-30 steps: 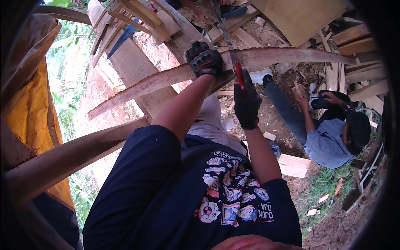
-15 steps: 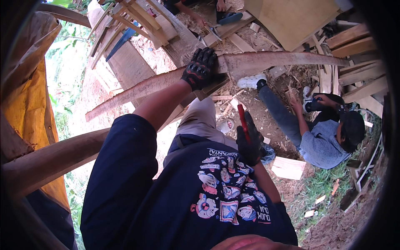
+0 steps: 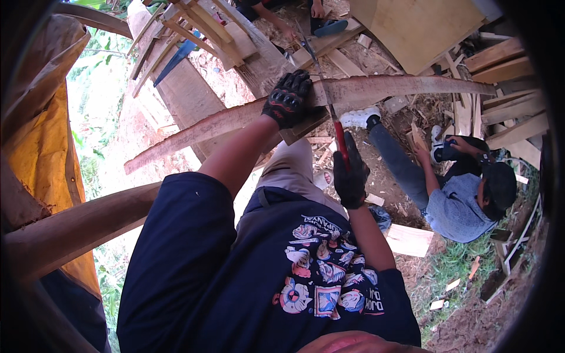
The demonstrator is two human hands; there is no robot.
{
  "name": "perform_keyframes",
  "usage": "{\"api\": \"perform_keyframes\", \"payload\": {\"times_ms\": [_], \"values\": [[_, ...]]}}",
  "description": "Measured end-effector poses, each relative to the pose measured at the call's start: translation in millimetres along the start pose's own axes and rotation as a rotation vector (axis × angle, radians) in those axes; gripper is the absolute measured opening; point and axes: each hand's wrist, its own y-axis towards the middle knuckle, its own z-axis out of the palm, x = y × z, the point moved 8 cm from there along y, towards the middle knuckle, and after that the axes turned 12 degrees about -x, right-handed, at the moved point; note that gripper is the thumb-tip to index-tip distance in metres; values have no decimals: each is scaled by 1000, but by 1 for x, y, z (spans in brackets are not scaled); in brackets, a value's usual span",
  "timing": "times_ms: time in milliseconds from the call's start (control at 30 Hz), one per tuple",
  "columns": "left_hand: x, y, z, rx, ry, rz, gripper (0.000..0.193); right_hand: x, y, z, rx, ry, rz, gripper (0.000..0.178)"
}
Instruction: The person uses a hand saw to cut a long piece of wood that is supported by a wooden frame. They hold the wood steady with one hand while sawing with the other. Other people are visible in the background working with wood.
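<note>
Hand saw (image 3: 340, 141), red-handled, held in the right hand (image 3: 353, 179), black-gloved, its fingers closed about the handle; blade laid across a long plank (image 3: 376, 87), just right of the left hand (image 3: 288, 100). The left hand, likewise gloved, is set upon the plank with fingers reaching over the far edge; whether they are hooked beneath cannot be told. The plank, rough along its far edge, is stretched from left to right ahead of the body, a short board (image 3: 300, 128) partly hidden under it. To the right, a seated co-worker (image 3: 459, 212) in a dark cap, by whom a piece of wood is held; one white shoe (image 3: 360, 117) is placed near the saw handle. At the far side, near the blade's far end, another person's hand (image 3: 287, 32). Far left, wide boards (image 3: 188, 85) and a timber frame (image 3: 206, 29); far right, a pale panel (image 3: 412, 35) and stacked boards (image 3: 503, 59). The brown earth is littered with chips, with grass (image 3: 465, 259) at near right. At left, an orange tarpaulin (image 3: 53, 170) and a thick pole (image 3: 82, 235). Pale lettering and coloured cartoon prints are borne by a navy shirt (image 3: 247, 276).
</note>
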Motion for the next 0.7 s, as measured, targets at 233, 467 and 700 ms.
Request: {"api": "perform_keyframes", "payload": {"times_ms": [233,467,700], "values": [[-3,2,-4,-18,10,3,98,2,-42,-31,66,-14,72,60],[0,3,-2,1,-16,6,97,11,103,62,-156,-85,-189,48],[0,2,-3,-5,-13,-23,96,1,6,12,-27,-179,-180,56]]}}
